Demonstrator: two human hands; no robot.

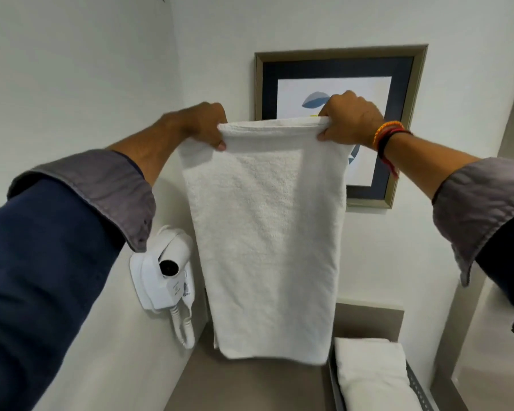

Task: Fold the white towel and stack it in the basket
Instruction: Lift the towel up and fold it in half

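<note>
A white towel [267,238] hangs straight down in front of me, doubled lengthwise, its lower end just above the counter. My left hand [207,126] grips its top left corner. The top right corner is pinched in my right hand [349,118], which wears coloured wristbands. Both hands are raised high against the wall. At the bottom right stands a grey basket [416,387] holding folded white towels [371,372]; it lies to the right of the hanging towel's lower end.
A white wall-mounted hair dryer [163,274] with a coiled cord hangs on the left wall beside the towel. A framed picture [404,114] hangs on the far wall behind my hands. A beige counter [244,387] runs below. A mirror edge shows at far right.
</note>
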